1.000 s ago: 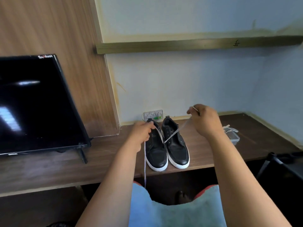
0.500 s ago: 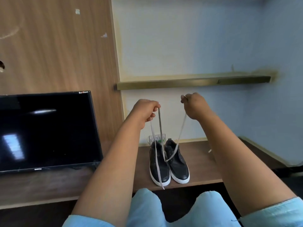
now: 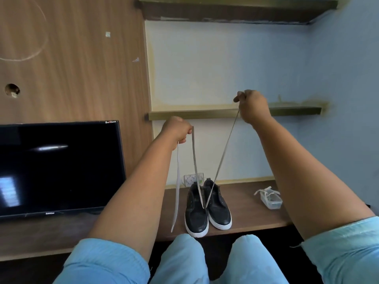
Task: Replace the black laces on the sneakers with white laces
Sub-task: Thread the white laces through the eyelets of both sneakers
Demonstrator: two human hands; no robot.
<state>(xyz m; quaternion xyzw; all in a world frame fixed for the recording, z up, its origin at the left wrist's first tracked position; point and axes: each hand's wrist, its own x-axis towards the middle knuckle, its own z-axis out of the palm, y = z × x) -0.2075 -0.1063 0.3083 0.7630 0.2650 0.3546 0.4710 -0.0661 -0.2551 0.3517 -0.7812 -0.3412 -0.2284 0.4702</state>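
Lacing step in hand: white lace drawn up from the left sneaker.

On the brown wooden table (image 3: pixel 246 214) stood the pair of black leather sneakers (image 3: pixel 207 210). The flat white lace (image 3: pixel 222 152) ran taut from an eyelet to both raised hands, left hand (image 3: pixel 177 130) and right hand (image 3: pixel 251 106) each clamped on one strand. Next, judged: even the ends, then cross them.

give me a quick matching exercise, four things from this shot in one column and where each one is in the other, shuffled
Things
1. white lace
2. black sneakers
3. monitor
4. clear plastic container

Places
A. on the desk, right of the shoes
B. stretched up between the left hand and right hand
C. standing at the left of the desk
D. side by side in the middle of the desk

Pairs: 1-B, 2-D, 3-C, 4-A
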